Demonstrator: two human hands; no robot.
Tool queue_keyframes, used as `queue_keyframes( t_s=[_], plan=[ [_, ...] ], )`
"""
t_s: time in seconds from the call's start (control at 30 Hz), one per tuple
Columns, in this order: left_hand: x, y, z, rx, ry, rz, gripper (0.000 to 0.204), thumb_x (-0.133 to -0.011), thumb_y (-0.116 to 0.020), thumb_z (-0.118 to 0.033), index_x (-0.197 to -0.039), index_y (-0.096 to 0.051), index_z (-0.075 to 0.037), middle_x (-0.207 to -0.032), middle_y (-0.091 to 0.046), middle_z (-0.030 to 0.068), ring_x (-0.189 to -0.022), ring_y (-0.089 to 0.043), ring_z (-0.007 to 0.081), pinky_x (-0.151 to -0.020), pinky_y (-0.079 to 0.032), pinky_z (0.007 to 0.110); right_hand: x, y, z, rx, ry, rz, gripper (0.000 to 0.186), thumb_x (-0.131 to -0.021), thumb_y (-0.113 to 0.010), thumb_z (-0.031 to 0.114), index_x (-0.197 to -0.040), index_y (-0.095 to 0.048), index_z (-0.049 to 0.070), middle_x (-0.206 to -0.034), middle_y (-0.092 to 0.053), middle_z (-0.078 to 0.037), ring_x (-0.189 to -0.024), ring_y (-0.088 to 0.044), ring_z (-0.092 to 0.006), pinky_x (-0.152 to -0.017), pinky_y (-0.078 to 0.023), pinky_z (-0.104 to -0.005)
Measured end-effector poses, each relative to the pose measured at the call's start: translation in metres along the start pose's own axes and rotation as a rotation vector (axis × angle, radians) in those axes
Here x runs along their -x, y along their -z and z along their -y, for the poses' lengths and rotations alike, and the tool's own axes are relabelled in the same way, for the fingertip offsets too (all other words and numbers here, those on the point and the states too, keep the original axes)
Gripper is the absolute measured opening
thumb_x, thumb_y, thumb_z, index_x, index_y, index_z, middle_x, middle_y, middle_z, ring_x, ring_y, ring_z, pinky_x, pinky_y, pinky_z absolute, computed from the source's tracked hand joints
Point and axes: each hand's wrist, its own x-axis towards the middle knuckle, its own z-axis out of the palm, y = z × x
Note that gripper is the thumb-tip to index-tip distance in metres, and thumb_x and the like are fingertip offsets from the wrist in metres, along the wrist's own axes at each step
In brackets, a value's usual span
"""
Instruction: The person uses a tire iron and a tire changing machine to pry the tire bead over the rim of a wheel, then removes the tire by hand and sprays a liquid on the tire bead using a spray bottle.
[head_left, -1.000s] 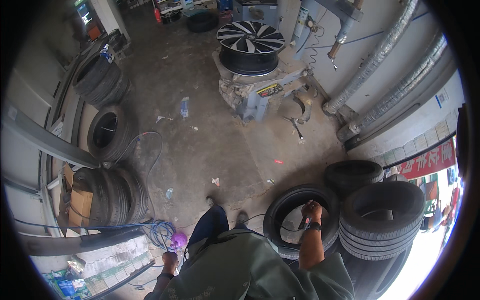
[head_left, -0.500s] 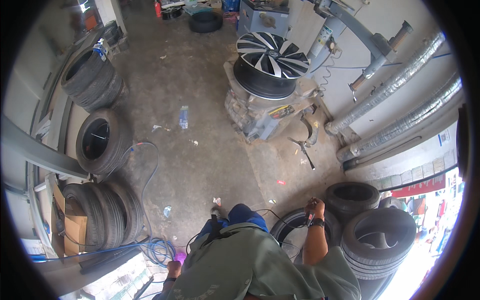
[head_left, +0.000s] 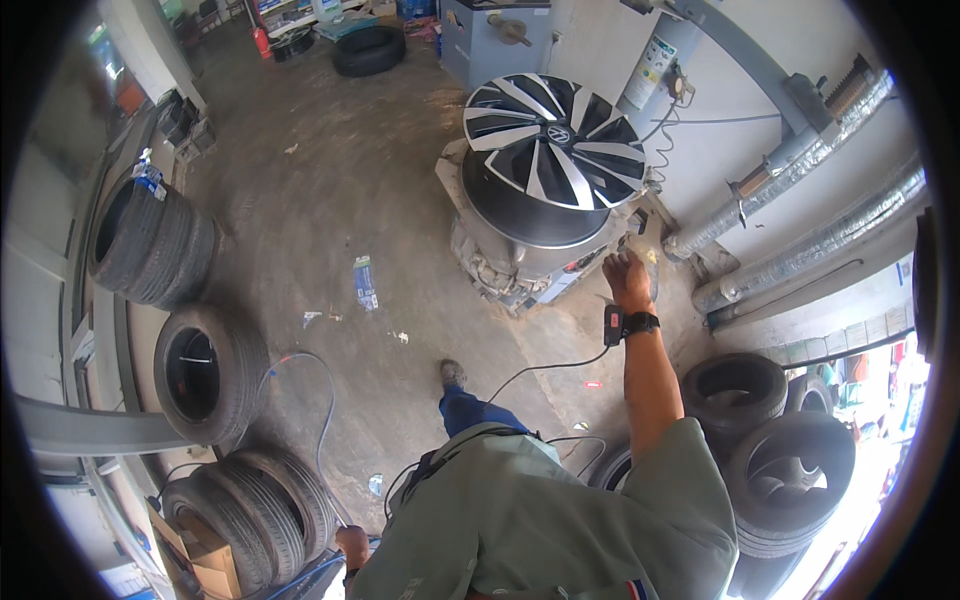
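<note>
My right arm stretches forward, and my right hand (head_left: 627, 278) is near the front right side of a tyre changer (head_left: 520, 262). Its fingers are slightly bent and apart, with nothing visible in them. On the tyre changer lies a black and silver alloy wheel (head_left: 556, 150) without a tyre, face up, a short way beyond the hand. A black band and a small box (head_left: 614, 325) with a cable sit at my right wrist. My left hand (head_left: 352, 547) hangs low beside my body with its fingers closed; what they hold, if anything, is hidden.
Tyre stacks (head_left: 155, 245) line the left wall, with a standing tyre (head_left: 212, 375) and a cardboard box (head_left: 210, 560) closer in. More tyres (head_left: 790, 480) stand at the right. A hose (head_left: 330, 420) crosses the floor. Foil-wrapped pipes (head_left: 800, 250) run along the right wall.
My body has moved forward, nearer the tyre changer. My right hand has swung from beside my body out ahead. A purple thing by my left hand no longer shows.
</note>
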Motion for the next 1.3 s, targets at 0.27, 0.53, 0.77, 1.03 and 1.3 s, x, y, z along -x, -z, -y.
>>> queue_keyframes(
  t_s=[0.27, 0.53, 0.77, 1.03, 1.3],
  plan=[
    [-0.126, 0.094, -0.065, -0.183, -0.399, 0.316, 0.018, -0.082, -0.062, -0.023, -0.079, -0.074, -0.01, -0.081, -0.072, 0.0127, -0.076, -0.072, 0.0314, -0.063, -0.056, 0.043, -0.086, -0.024, -0.014, 1.325, 0.788, 0.082, 0.018, -0.089, -0.065, 0.009, -0.104, -0.064, -0.001, -0.094, -0.07, -0.012, -0.083, -0.069, -0.0226, -0.074, -0.058, -0.0319],
    [-0.314, 0.249, -0.069, -0.461, -0.736, 0.185, 0.018, -0.082, -0.064, -0.027, -0.077, -0.075, -0.013, -0.076, -0.072, 0.0097, -0.074, -0.072, 0.0291, -0.061, -0.055, 0.04, -0.031, -0.143, -0.057, 0.437, 0.22, -0.181, 0.02, -0.097, -0.057, 0.014, -0.101, -0.063, -0.005, -0.095, -0.069, -0.016, -0.085, -0.071, -0.0254, -0.074, -0.061, -0.0349],
    [-0.451, 0.427, -0.138, -0.704, -0.534, -0.149, 0.018, -0.079, -0.07, -0.029, -0.079, -0.076, -0.011, -0.08, -0.073, 0.0097, -0.076, -0.072, 0.0283, -0.064, -0.055, 0.037, -0.032, -0.15, -0.012, 0.288, 0.161, -0.332, 0.023, -0.08, -0.067, 0.002, -0.099, -0.063, -0.012, -0.092, -0.068, -0.016, -0.074, -0.069, -0.0252, -0.066, -0.059, -0.0326],
    [-0.397, 0.463, -0.293, 0.044, -0.365, -0.394, 0.022, -0.084, -0.058, -0.016, -0.074, -0.07, 0.0, -0.076, -0.07, 0.0205, -0.078, -0.071, 0.0342, -0.074, -0.055, 0.05, -0.048, -0.082, 0.079, 0.469, 0.046, -0.131, 0.03, -0.09, -0.063, 0.018, -0.095, -0.067, -0.012, -0.077, -0.069, -0.015, -0.07, -0.068, -0.022, -0.069, -0.056, -0.031],
    [-0.234, 0.449, -0.415, -0.927, -0.699, 0.273, 0.021, -0.077, -0.063, -0.022, -0.084, -0.07, -0.005, -0.087, -0.069, 0.018, -0.086, -0.069, 0.0344, -0.074, -0.055, 0.049, -0.136, -0.024, 0.161, 0.177, -0.177, 0.12, 0.03, -0.096, -0.059, 0.015, -0.112, -0.062, -0.009, -0.094, -0.069, -0.016, -0.081, -0.07, -0.0224, -0.07, -0.058, -0.0315]
  ],
)
